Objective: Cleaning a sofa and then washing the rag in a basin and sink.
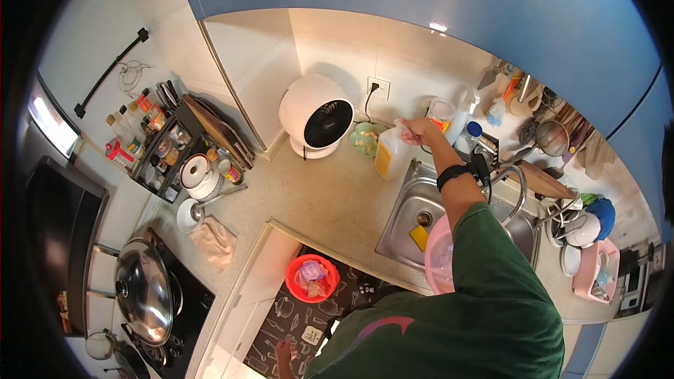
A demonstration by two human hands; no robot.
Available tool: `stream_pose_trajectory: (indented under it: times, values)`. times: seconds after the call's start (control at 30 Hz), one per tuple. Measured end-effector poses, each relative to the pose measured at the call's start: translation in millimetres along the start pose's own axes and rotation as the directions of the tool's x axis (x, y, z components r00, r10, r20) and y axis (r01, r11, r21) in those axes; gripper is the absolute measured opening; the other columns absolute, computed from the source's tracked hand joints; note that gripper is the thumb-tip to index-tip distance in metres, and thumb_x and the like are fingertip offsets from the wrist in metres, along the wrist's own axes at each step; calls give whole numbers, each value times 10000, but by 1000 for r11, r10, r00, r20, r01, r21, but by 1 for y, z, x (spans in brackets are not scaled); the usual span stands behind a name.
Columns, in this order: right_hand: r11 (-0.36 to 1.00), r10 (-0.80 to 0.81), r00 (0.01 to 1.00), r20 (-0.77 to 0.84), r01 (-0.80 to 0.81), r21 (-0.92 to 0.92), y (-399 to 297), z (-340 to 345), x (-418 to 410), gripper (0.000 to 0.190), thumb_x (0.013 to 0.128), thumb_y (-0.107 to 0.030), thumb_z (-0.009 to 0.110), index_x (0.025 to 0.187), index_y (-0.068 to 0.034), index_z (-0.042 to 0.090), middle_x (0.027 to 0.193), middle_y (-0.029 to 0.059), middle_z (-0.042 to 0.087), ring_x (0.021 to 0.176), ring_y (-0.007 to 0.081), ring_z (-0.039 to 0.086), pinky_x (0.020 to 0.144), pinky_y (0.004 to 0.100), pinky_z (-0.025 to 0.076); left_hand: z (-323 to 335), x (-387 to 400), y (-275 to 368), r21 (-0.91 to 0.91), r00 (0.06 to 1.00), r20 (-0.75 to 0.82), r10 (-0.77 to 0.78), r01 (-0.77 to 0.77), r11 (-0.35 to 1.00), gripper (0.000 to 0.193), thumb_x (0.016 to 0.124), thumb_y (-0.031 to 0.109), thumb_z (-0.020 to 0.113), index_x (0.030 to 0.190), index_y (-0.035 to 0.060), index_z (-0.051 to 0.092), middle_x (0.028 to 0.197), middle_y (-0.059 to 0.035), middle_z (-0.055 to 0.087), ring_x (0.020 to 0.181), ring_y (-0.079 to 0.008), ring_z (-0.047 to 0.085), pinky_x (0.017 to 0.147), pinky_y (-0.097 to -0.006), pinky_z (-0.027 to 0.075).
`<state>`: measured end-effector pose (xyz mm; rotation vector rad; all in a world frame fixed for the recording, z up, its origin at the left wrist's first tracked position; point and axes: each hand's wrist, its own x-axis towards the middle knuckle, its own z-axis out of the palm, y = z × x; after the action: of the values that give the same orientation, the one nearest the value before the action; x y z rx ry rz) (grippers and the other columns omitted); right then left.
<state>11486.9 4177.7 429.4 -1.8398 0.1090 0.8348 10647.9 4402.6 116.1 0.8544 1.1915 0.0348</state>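
My right hand (pixel 417 131) grips the top handle of a translucent white plastic jug (pixel 390 153) with a yellow label. The jug is upright at the back of the counter, beside the sink's far left corner. A green scalloped dish (pixel 365 140) with pale pieces in it sits just left of the jug. Below my outstretched arm, a pink plastic basin (pixel 436 260) rests over the steel sink (pixel 403 221), partly hidden by my sleeve. A yellow sponge (pixel 419 238) lies in the sink. My left hand (pixel 285 351) hangs low over the patterned floor mat, apparently empty, its fingers loosely curled.
A white fan (pixel 316 116) stands in the counter corner. At left are a spice rack (pixel 168 155), a white lidded pot (pixel 200 176) and a lidded wok (pixel 145 289) on the stove. A red bin (pixel 312 279) stands on the floor. The faucet (pixel 518 189) arches beside my right arm.
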Motion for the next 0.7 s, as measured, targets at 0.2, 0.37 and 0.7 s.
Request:
stream_pose_trajectory:
  times: [0.2,0.37,0.7]
  values:
    - [999,-31,999,8,31,10,3,1,-1,504,853,-524,639,893,-24,591,784,63,637,675,162,645,637,296,578,-20,-12,-63,-185,970,55,-236,242,953,143,894,142,552,977,38,497,593,-52,453,435,-149,447,344,-291,329]
    - [1000,-24,1000,18,24,-2,7,5,4,524,853,-541,627,883,-19,590,771,60,632,672,153,642,636,295,578,-29,-4,-82,-196,963,-109,-248,224,955,128,890,135,547,962,40,503,579,-47,436,424,-149,432,344,-291,329]
    - [970,-96,994,-48,82,-228,7,5,-3,539,799,-590,669,700,-71,562,603,16,523,449,119,466,394,256,382,-27,-8,-52,7,976,-136,-169,171,985,129,886,145,557,957,43,522,570,-57,465,428,-159,469,353,-292,361]
